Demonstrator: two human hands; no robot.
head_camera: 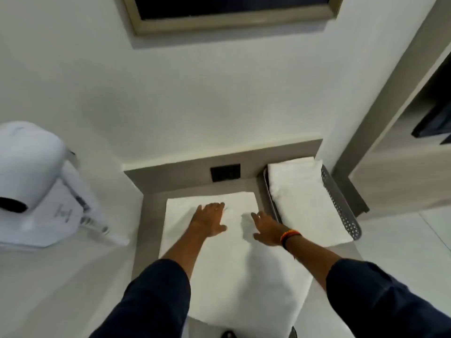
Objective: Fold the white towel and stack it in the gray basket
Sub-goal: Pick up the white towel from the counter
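I see the towel [229, 264] spread flat on a gray counter [151, 206], its far edge near the back ledge and its near end hanging toward me over the counter's front. My left hand [210, 219] lies palm down on the far part of the towel, fingers stretched out and a little apart, thumb splayed to the right, gripping nothing that I can see. My right hand [264, 228] is also on the cloth, just to the right of the left one, palm down with fingers reaching toward the far edge; they look extended and flat, holding nothing, though the blur keeps me from telling each finger apart. A band [289, 236] of orange and dark strands sits on the right wrist, and both arms wear dark sleeves [158, 296] pushed up the forearm. The basket [341, 208] stands just beside the towel on its right, against the back ledge, its perforated gray wall showing on the right side. Inside it lies a folded white stack [300, 191] that fills it, and its near end sticks out past the basket's front rim. A black outlet [225, 172] is set in the ledge behind the towel. On the left wall hangs a white dryer [31, 167] in its holder.
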